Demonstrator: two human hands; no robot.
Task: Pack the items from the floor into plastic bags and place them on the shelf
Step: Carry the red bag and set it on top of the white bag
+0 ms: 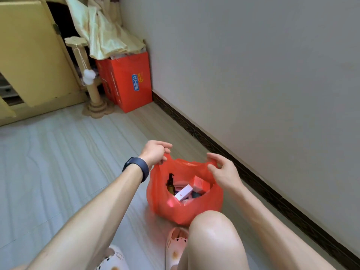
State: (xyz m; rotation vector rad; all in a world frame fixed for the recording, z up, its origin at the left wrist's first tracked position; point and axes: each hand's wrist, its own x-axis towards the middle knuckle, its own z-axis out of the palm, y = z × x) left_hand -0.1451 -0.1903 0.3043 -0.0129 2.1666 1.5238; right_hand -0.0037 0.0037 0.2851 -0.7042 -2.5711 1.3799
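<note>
A thin red plastic carrier bag (194,211) is sitting on the pale wood-grain floor (68,152), just beside the dark patterned skirting board (214,145) of the grey wall (253,75) and right in front of the person's bare knee (212,230); its mouth is gaping open towards the camera. The left hand (155,152), with a dark blue band (136,168) on its wrist, is pinching the bag's left handle with curled fingers; the right hand (224,170) is pinching the right handle in the same way; the two hands are being held apart, stretching the opening between them.

Inside the bag a dark amber bottle with a black pump top (171,185) is standing upright at the left; a long white rectangular box (183,192) is lying tilted beside it; a pink-red square box (200,183) is lying behind that; something dark is showing beneath them, too hidden to name.

Two pale patterned slippers (176,244) are showing at the bottom edge. In the far corner a red paper gift bag with a blue label (132,82) is leaning against the wall; a cardboard scratching post (91,75) with a white pom-pom (89,76) hanging from it is standing to its left, in front of a yellow wooden cabinet (29,55); a cream curtain (109,36) is draping over the top of the gift bag.
</note>
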